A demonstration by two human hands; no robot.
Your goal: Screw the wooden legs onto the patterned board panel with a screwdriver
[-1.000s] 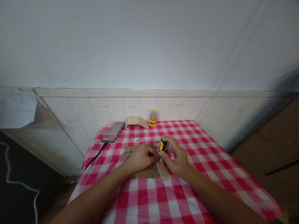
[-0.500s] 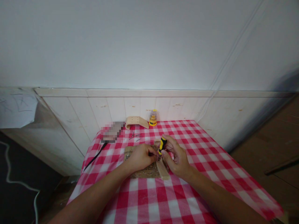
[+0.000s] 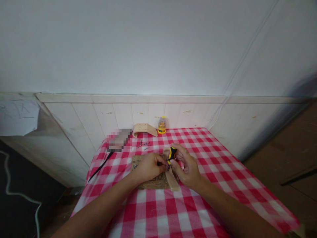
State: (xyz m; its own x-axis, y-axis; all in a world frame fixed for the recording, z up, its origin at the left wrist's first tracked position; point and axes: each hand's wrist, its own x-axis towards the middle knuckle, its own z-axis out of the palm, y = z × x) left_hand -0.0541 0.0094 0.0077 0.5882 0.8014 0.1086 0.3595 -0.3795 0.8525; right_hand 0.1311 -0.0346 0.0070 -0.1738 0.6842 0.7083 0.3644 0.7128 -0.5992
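A black and yellow screwdriver (image 3: 172, 152) is gripped in my right hand (image 3: 189, 168), its handle leaning slightly with the tip pointing down. Beneath the tip lies a light wooden strip (image 3: 172, 181), partly covered by my fingers. My left hand (image 3: 150, 168) has its fingers pinched together beside the screwdriver's tip; whatever is between them is too small to make out. Under the strip and my left hand is a brown printed package (image 3: 151, 185).
Several small dark metal pieces (image 3: 143, 144) lie beyond the package. At the back stand a curved wooden piece (image 3: 145, 129) with holes and a clear-topped yellow bit case (image 3: 161, 125). A blurred-out flat object (image 3: 120, 140) with a black strap (image 3: 101, 167) lies left on the checked tablecloth (image 3: 158, 215).
Hardly anything differs. The screwdriver's handle has turned slightly in my right hand, while my left hand keeps its place.
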